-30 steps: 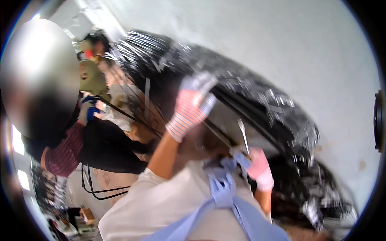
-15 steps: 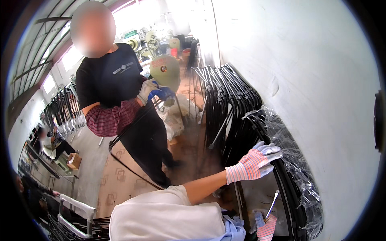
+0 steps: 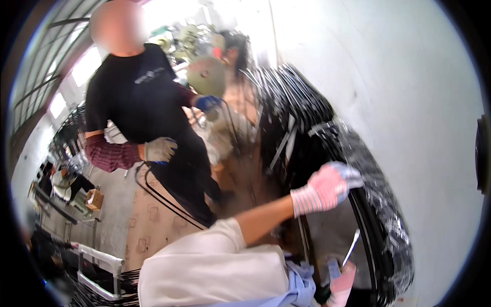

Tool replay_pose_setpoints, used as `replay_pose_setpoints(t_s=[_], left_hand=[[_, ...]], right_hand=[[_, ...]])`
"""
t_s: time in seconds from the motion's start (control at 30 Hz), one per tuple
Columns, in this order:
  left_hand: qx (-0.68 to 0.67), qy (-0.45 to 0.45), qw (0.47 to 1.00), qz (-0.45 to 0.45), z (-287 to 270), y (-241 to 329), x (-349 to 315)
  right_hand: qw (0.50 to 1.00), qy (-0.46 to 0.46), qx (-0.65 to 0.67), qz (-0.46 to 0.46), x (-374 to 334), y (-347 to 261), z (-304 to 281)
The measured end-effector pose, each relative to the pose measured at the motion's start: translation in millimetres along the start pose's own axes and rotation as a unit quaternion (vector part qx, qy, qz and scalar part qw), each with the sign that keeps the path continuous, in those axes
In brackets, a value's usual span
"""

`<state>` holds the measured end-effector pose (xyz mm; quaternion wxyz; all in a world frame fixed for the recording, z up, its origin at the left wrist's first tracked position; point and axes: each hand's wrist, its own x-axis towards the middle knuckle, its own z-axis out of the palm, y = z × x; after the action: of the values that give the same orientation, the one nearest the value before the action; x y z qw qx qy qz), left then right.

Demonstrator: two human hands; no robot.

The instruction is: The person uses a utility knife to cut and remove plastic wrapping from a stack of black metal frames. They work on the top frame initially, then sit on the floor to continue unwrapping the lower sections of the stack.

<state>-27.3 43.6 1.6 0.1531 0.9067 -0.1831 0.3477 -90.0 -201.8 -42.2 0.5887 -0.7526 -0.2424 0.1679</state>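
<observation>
My left hand (image 3: 323, 189), in a pink-and-blue striped glove, reaches across to the top of black metal tube frames (image 3: 365, 225). Its fingers lie at the edge of clear plastic wrap (image 3: 376, 169) that covers the frames' wall side. Motion smears the fingers, so their grip is unclear. Lower down, my right hand (image 3: 341, 284), in a matching glove, is closed around a slim tool with a shiny metal blade (image 3: 352, 246) pointing up and slightly right. The tool's handle is hidden in the glove.
A co-worker (image 3: 138, 97) in dark clothes and gloves stands ahead, holding a bent black tube frame (image 3: 169, 204). More black frames (image 3: 294, 97) lean in a row by the white wall (image 3: 388, 77). Wrapped frames (image 3: 99, 258) sit at lower left; a cardboard box (image 3: 94, 199) lies beyond.
The co-worker's hands have moved apart, one lowering with the black tube frame. My left hand has shifted slightly up and right. My right hand and its bladed tool have risen a little.
</observation>
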Motion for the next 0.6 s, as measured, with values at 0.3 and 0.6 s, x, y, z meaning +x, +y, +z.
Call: replay_pose_setpoints(t_s=[0.3, 0.6], left_hand=[[0.071, 0.076, 0.98, -0.171, -89.6, 4.1, 69.0], [-0.036, 0.165, 0.925, -0.34, -82.4, -3.6, -142.6]], right_hand=[[0.961, -0.109, 0.094, 0.235, 12.9, -26.4, 10.9], [0.929, -0.262, 0.043, 0.26, 46.4, -4.8, 54.9]])
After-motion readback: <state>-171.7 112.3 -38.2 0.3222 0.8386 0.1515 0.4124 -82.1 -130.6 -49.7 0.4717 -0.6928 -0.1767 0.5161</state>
